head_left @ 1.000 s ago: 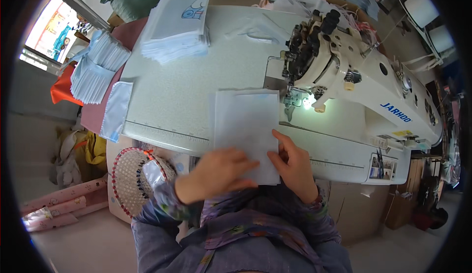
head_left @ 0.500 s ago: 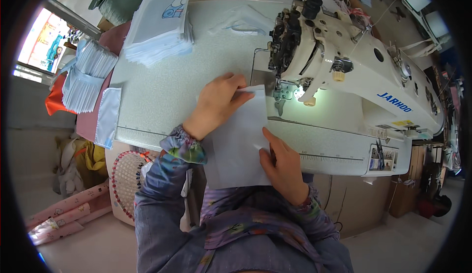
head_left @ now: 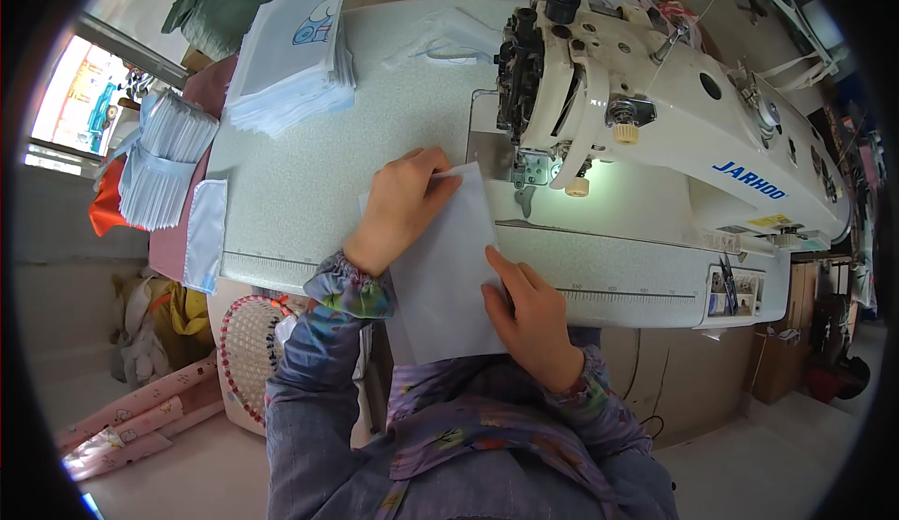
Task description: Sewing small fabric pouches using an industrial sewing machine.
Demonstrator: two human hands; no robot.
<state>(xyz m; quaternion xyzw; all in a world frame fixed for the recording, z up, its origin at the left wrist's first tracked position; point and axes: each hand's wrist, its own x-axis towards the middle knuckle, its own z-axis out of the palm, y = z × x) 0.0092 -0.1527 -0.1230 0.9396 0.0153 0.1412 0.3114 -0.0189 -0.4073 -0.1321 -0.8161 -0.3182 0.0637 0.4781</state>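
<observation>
A pale grey-white cloth piece [head_left: 445,272] lies in front of me, over the front edge of the sewing table, with its lower end near my lap. My left hand [head_left: 401,203] pinches its upper edge between thumb and bent fingers. At the cloth's right edge my right hand [head_left: 534,319] rests with index finger and thumb stretched apart; its other fingers are tucked out of sight. Just right of the cloth's top is the lit presser foot area [head_left: 532,169] of a white sewing machine [head_left: 646,117]. A gap separates the cloth from the foot.
A stack of white cloth panels [head_left: 290,80], the top one printed with a blue drawing, sits at the back left. Beyond the table's left edge stands a tied bundle of folded pieces [head_left: 169,164]. Thin white scraps [head_left: 445,37] lie behind; a small tool tray [head_left: 733,292] is at right.
The view has shifted slightly, moving the table and machine a little leftward. The cloth's top has tilted slightly left against my lap; both hands keep nearly the same places on it.
</observation>
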